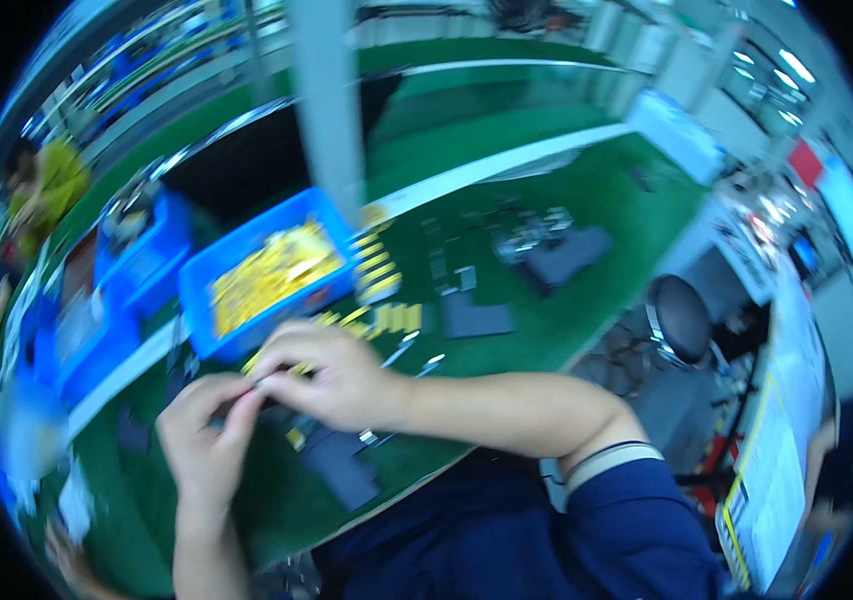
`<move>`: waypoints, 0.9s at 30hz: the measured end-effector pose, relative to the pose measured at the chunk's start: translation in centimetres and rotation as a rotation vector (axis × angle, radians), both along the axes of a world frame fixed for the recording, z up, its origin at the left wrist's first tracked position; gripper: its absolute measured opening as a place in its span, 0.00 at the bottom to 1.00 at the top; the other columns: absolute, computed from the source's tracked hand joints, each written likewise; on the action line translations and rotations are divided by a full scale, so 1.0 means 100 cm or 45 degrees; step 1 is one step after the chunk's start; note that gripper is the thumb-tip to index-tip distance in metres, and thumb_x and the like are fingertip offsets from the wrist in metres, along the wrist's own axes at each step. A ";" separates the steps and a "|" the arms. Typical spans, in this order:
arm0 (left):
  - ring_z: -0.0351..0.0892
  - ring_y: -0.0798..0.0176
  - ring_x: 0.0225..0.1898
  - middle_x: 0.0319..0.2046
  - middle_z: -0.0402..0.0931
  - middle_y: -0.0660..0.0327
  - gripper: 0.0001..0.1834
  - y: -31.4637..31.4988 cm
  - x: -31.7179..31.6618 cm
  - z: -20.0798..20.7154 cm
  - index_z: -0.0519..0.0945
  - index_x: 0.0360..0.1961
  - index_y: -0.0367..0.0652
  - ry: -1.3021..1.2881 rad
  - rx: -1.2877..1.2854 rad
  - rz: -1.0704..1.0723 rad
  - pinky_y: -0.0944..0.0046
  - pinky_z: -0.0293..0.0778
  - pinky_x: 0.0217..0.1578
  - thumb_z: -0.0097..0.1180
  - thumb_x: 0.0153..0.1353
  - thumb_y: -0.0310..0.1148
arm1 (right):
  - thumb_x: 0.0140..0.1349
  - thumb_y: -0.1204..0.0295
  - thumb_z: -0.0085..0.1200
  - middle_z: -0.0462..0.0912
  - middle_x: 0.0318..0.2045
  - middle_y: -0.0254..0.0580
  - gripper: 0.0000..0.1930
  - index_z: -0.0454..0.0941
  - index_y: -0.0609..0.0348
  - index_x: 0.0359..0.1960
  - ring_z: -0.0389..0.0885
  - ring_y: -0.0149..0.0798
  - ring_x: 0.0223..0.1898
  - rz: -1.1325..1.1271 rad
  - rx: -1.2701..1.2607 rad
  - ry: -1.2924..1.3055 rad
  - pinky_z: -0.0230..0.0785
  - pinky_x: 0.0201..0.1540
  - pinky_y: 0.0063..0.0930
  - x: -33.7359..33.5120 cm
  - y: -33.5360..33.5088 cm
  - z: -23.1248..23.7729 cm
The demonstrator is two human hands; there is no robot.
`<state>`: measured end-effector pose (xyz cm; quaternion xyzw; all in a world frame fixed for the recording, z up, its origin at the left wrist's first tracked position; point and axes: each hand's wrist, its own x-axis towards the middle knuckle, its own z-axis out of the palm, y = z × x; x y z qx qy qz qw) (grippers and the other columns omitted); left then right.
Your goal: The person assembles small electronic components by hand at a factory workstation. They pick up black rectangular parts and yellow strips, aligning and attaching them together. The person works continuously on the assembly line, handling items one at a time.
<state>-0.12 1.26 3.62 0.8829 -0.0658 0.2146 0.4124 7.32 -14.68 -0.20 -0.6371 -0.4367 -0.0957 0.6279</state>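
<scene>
Fingertips of my left hand (pixel 204 430) and my right hand (pixel 338 378) meet in a pinch over the green table mat. Whatever small piece sits between them is too blurred and covered to name. Just beyond the hands stands a blue bin (pixel 193 318) with a heap of small yellow parts (pixel 281 270) in it. More yellow pieces (pixel 398 318) lie in short rows on the mat to the bin's right. Below my right wrist, a dark grey flat block (pixel 342 468) rests near the table's front edge.
More dark grey blocks (pixel 476 316) and small metallic parts (pixel 536 232) lie to the right on the green mat (pixel 636 215). Two blue bins (pixel 86 350) stand at the left. A pale post (pixel 328 110) rises behind. Another person's hand (pixel 68 560) shows at lower left.
</scene>
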 end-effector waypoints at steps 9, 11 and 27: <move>0.74 0.66 0.28 0.26 0.76 0.58 0.04 -0.056 0.023 0.034 0.77 0.26 0.34 -0.090 0.033 -0.390 0.71 0.69 0.32 0.59 0.48 0.22 | 0.51 0.79 0.55 0.75 0.28 0.44 0.04 0.73 0.63 0.28 0.75 0.44 0.32 -0.374 0.118 -0.095 0.68 0.34 0.31 -0.026 -0.071 0.035; 0.75 0.66 0.27 0.25 0.76 0.58 0.04 -0.057 0.025 0.027 0.77 0.26 0.34 -0.134 0.067 -0.430 0.70 0.69 0.31 0.59 0.47 0.21 | 0.52 0.78 0.55 0.74 0.28 0.44 0.04 0.73 0.63 0.28 0.75 0.45 0.32 -0.398 0.093 -0.048 0.67 0.34 0.32 -0.036 -0.078 0.033; 0.76 0.64 0.31 0.30 0.80 0.56 0.09 -0.078 0.020 -0.002 0.80 0.34 0.35 0.072 0.205 -0.637 0.66 0.72 0.36 0.61 0.54 0.28 | 0.52 0.77 0.55 0.73 0.28 0.42 0.05 0.71 0.61 0.28 0.73 0.45 0.33 -0.673 0.061 -0.085 0.65 0.37 0.35 -0.062 -0.083 -0.033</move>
